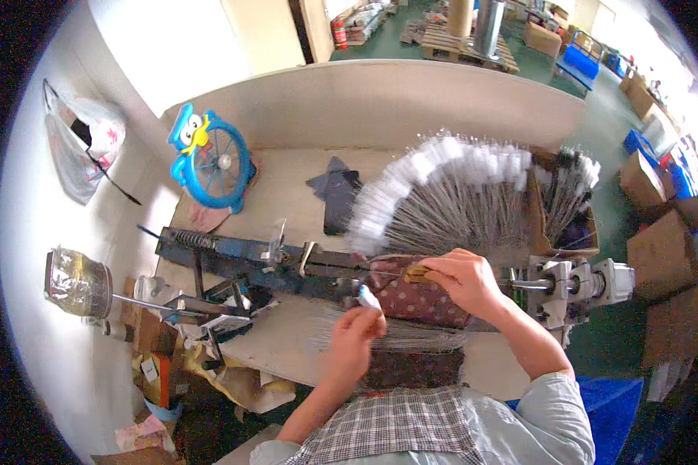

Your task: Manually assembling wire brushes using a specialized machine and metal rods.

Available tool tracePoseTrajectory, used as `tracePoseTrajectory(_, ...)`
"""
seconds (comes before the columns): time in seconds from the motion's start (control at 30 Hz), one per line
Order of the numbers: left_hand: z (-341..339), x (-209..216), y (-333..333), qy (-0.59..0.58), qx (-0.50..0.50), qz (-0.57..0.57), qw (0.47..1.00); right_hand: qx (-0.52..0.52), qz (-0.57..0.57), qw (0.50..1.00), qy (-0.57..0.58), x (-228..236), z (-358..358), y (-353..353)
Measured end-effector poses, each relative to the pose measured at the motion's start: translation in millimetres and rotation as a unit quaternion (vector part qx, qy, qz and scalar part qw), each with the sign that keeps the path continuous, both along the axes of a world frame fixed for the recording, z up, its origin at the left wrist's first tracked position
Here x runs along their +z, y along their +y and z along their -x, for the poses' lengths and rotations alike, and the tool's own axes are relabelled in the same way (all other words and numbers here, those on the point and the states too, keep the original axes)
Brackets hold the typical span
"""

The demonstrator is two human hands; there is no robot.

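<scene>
Here, a small tan piece (416, 273) is pinched by the right hand (467, 284) over the dotted cloth (423, 304), and a small white thing (370, 298) is held by the left hand (353, 339); the piece could be dropped if it is pinched too lightly, and the white-tipped wires (451, 198) behind could be bent if bumped

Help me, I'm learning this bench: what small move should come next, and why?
Perhaps move the left hand toward the thin rod: it seems to hold a white piece nearby, while the right hand pinches a tan piece by the rod.
</scene>
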State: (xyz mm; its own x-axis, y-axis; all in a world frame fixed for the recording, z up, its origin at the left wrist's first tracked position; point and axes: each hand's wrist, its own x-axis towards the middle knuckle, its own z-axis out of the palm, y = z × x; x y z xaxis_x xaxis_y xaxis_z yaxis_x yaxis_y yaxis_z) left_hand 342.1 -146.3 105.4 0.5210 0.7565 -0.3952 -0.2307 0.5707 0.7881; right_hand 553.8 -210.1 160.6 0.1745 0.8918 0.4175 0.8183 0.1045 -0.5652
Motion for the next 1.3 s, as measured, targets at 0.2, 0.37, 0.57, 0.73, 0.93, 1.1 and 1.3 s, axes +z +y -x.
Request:
tracePoseTrajectory(0.2,-67,-11,-3,-0.061,-0.035,-0.024,0.997,-0.001,0.026,0.997,0.069,-5,-15,-15)
tracePoseTrajectory(0.37,-74,-10,-13,-0.02,-0.037,-0.079,0.996,-0.006,0.024,0.993,0.115,-10,-26,-29)
tracePoseTrajectory(0.57,-82,-10,-12,0.009,-0.049,-0.114,0.992,-0.021,0.033,0.994,0.103,-13,-33,-32)
tracePoseTrajectory(0.73,-88,-15,-12,0.003,-0.083,-0.129,0.988,0.014,0.007,0.99,0.14,-8,-33,-35)
tracePoseTrajectory(0.93,-69,-10,-3,0.016,-0.003,-0.094,0.995,0.053,0.022,0.998,-0.017,3,-32,-36)
tracePoseTrajectory(1.1,-60,13,-1,0.005,0.063,-0.018,0.998,-0.025,-0.054,0.993,-0.099,5,2,13)
tracePoseTrajectory(1.3,-55,8,7,-0.011,0.039,0.016,0.999,-0.001,0.061,0.998,-0.027,-8,17,33)
